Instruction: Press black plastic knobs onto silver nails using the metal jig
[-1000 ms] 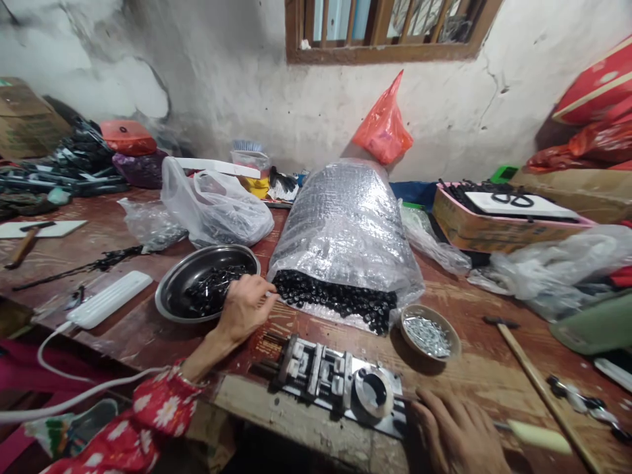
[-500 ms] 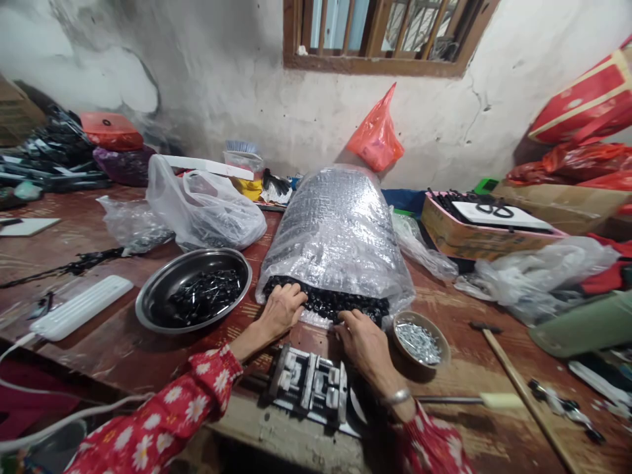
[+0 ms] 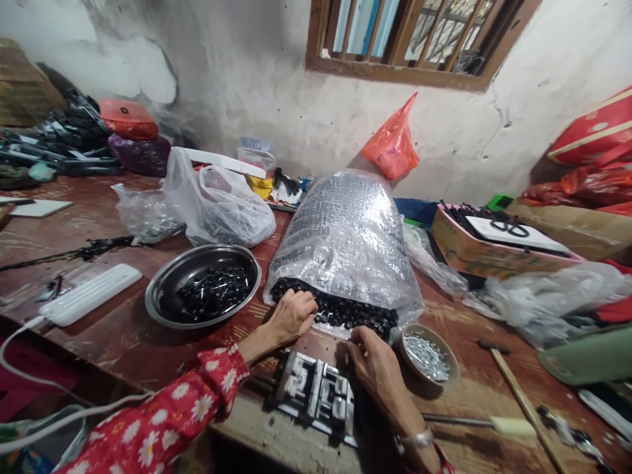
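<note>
A big clear plastic bag (image 3: pixel 340 230) lies with its mouth toward me, full of small black plastic parts (image 3: pixel 353 309). My left hand (image 3: pixel 292 315) is at the left of that mouth, fingers curled in among the parts; its fingertips are hidden. Just below the right end of the opening is my right hand (image 3: pixel 372 355), its fingers bent together; whatever they hold cannot be made out. Between my forearms, at the table's front edge, sits a metal jig (image 3: pixel 316 398) with two slotted blocks. A bowl of screws (image 3: pixel 427 355) stands right beside my right hand.
Left of the bag is a steel basin (image 3: pixel 202 286) of black parts with metal pins, near a white power strip (image 3: pixel 91 294). To the right lie a hammer (image 3: pixel 523 401), a rod with a pale handle (image 3: pixel 511 426) and a green cylinder (image 3: pixel 587 352). A cardboard box (image 3: pixel 474 253) stands behind.
The view has shifted, so everything sits further right and slightly lower. My right hand has drawn back a little from the bag's mouth; my left hand stays at the black parts.
</note>
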A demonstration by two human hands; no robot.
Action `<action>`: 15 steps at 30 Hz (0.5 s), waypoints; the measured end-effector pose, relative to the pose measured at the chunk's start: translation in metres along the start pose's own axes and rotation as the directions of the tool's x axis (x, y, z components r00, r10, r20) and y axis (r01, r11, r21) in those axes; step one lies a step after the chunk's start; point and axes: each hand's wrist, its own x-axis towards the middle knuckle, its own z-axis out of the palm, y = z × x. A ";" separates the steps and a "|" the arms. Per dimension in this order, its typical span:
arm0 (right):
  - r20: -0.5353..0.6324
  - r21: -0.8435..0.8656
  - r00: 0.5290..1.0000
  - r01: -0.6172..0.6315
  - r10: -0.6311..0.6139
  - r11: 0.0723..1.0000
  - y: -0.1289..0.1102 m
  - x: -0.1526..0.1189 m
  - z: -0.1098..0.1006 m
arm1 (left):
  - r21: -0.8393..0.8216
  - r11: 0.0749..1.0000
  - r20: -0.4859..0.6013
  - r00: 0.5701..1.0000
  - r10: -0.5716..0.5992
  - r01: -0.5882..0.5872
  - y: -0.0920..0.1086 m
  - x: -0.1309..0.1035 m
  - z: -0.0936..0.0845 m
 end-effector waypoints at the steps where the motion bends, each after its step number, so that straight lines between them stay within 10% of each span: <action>1: -0.029 0.061 1.000 0.009 -0.007 0.998 0.000 -0.008 -0.001 | -0.006 1.000 -0.002 1.000 -0.002 0.002 0.000 -0.002 0.000; 15: -0.320 0.200 0.928 0.264 -0.192 0.943 -0.022 -0.074 -0.009 | -0.068 0.997 0.077 0.996 0.043 -0.038 0.004 0.012 0.005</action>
